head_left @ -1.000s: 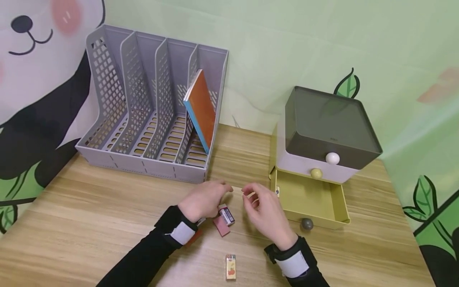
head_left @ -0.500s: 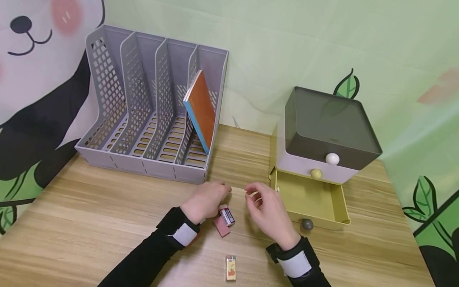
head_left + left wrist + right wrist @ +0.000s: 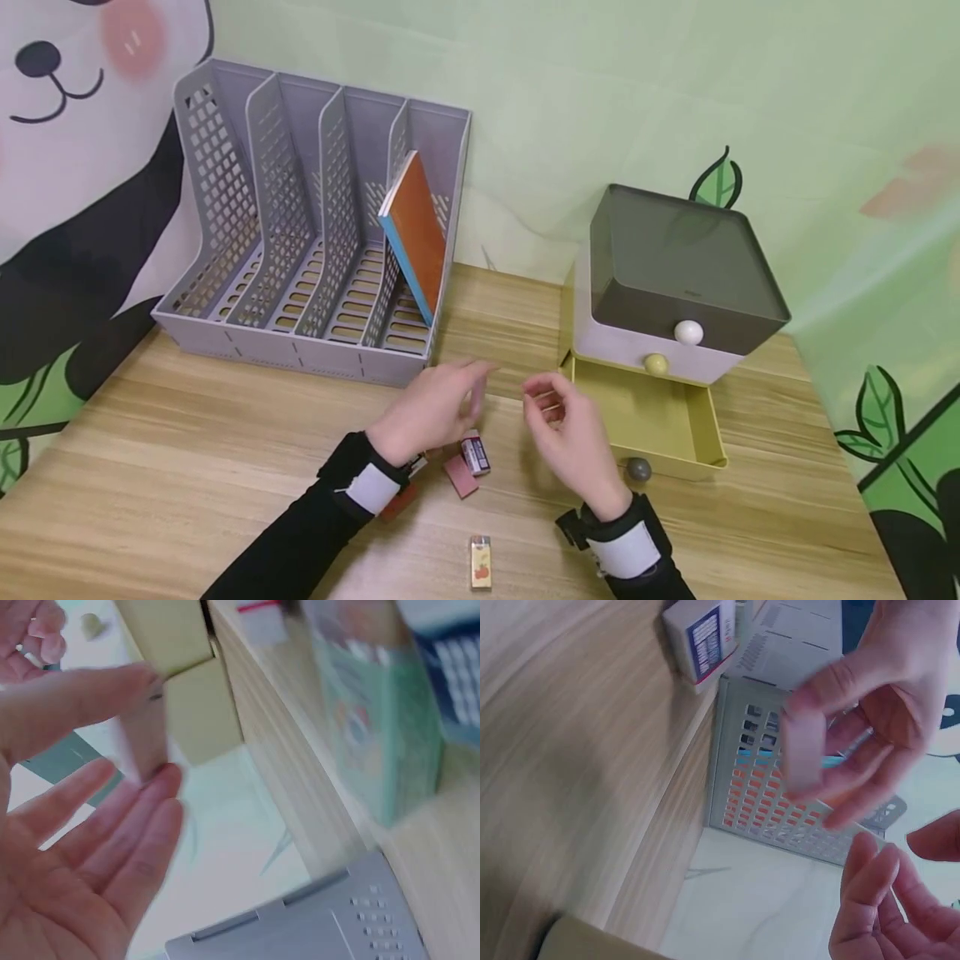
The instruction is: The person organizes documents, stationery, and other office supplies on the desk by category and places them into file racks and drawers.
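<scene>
The left hand [image 3: 431, 414] pinches a pale block [image 3: 144, 741]; the loosely curled right hand [image 3: 570, 437] holds nothing. The drawer [image 3: 652, 408] is already out; an eraser [image 3: 476, 455] lies outside.

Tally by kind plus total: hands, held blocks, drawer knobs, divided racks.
2 hands: left hand, right hand
1 held block (left hand)
3 drawer knobs: white knob, yellow knob, dark grey knob
1 divided rack
7 total

- Grey file rack [image 3: 330, 354], four slots, back left of bench [image 3: 150, 450].
- Orange-and-blue book [image 3: 420, 237] tilted in its rightmost slot.
- Pale green backdrop [image 3: 540, 92]: printed panda [image 3: 82, 158] at left, leaves [image 3: 881, 408] at right.
</scene>
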`<move>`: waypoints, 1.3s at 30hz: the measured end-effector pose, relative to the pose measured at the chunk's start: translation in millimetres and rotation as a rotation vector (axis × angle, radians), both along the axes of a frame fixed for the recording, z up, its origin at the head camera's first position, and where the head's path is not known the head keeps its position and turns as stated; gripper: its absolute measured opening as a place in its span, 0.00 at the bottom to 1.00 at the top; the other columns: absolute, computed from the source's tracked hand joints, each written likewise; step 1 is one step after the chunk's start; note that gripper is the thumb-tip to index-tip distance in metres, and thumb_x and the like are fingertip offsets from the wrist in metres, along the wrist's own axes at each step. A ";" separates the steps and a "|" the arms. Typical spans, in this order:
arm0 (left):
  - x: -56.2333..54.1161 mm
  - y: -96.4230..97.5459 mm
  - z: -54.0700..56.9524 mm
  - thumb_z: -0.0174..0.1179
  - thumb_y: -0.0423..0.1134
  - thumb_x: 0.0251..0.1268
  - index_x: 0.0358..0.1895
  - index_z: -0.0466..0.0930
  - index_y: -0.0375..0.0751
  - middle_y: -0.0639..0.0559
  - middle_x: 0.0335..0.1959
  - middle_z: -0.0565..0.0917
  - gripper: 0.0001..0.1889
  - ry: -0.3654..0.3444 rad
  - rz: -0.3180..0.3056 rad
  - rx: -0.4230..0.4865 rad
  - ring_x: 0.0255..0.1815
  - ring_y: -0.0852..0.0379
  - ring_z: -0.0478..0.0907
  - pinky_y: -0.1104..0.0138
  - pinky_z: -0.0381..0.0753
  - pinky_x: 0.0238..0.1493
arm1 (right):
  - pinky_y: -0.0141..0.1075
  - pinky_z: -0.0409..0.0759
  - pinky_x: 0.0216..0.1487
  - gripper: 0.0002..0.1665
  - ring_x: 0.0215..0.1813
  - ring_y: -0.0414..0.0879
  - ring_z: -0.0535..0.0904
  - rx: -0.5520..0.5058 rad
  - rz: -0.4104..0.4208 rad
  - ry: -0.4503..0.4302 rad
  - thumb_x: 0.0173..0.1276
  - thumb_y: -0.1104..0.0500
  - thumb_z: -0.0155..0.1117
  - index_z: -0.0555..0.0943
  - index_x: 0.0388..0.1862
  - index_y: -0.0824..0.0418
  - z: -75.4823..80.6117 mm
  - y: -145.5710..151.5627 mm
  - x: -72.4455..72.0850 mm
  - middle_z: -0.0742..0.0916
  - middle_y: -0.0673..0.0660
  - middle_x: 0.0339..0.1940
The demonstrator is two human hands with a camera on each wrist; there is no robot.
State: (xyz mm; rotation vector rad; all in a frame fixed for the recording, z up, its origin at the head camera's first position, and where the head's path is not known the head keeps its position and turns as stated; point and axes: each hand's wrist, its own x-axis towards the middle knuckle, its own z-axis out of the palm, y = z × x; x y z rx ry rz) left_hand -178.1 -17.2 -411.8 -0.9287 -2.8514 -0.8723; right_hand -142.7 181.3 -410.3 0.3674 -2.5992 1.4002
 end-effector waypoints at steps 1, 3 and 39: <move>0.1 0.5 0.9 0.71 0.26 0.49 0.67 0.74 0.34 0.50 0.41 0.85 0.35 0.022 -0.005 0.039 0.41 0.53 0.84 0.60 0.85 0.50 | 0.28 0.83 0.38 0.08 0.37 0.43 0.82 -0.027 -0.005 -0.007 0.68 0.70 0.61 0.82 0.44 0.65 0.4 0.7 -0.6 0.88 0.63 0.39; 0.3 2.4 1.6 0.72 0.28 0.52 0.67 0.73 0.34 0.47 0.48 0.86 0.35 0.051 -0.016 0.115 0.50 0.49 0.85 0.58 0.85 0.57 | 0.27 0.82 0.38 0.08 0.36 0.41 0.82 -0.080 -0.017 -0.025 0.67 0.71 0.62 0.82 0.44 0.67 1.1 2.0 -1.7 0.88 0.64 0.39; 10.3 34.1 -13.2 0.77 0.26 0.45 0.68 0.71 0.33 0.42 0.60 0.82 0.41 0.034 -0.076 0.474 0.53 0.50 0.84 0.64 0.84 0.59 | 0.28 0.85 0.35 0.09 0.32 0.41 0.83 -0.099 -0.065 -0.038 0.66 0.61 0.70 0.80 0.37 0.64 1.8 3.7 -3.5 0.88 0.61 0.34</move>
